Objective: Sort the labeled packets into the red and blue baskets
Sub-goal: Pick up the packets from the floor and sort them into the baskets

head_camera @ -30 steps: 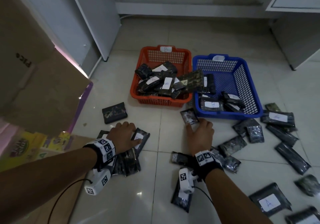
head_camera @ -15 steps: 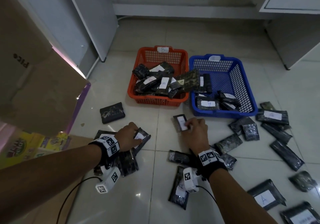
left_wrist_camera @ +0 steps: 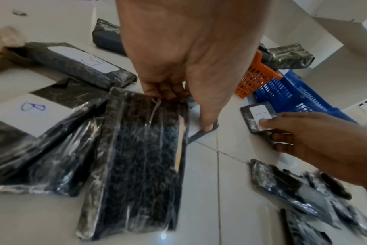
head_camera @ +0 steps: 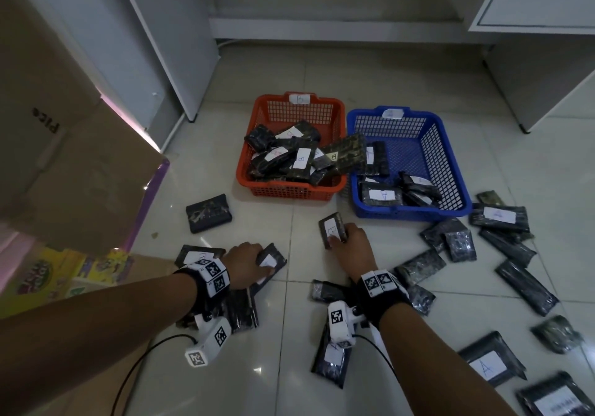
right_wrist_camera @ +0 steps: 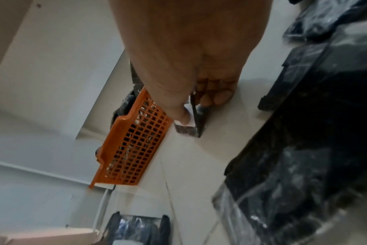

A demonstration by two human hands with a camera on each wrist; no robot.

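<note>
Dark packets with white letter labels lie on the tiled floor. My right hand (head_camera: pixel 349 248) pinches a small packet labelled B (head_camera: pixel 331 228), thumb on its label and fingers under it, just in front of the blue basket (head_camera: pixel 450 171). That same packet (left_wrist_camera: pixel 255 116) shows in the left wrist view. My left hand (head_camera: pixel 248 262) grips a labelled packet (head_camera: pixel 273 259) at the edge of a pile; its letter is hidden. The red basket (head_camera: pixel 257 174), tagged B, holds several B packets. The blue basket holds a few A packets.
Several more packets (head_camera: pixel 512 254) are scattered right of the blue basket and near my right forearm. One unlabelled packet (head_camera: pixel 208 212) lies left of the red basket. A cardboard box (head_camera: pixel 64 158) stands on the left, white cabinets (head_camera: pixel 531 61) at the back.
My right hand has turned the small packet over and tilted it up, so its B label now faces up. My left hand has curled round the packet at the pile's edge.
</note>
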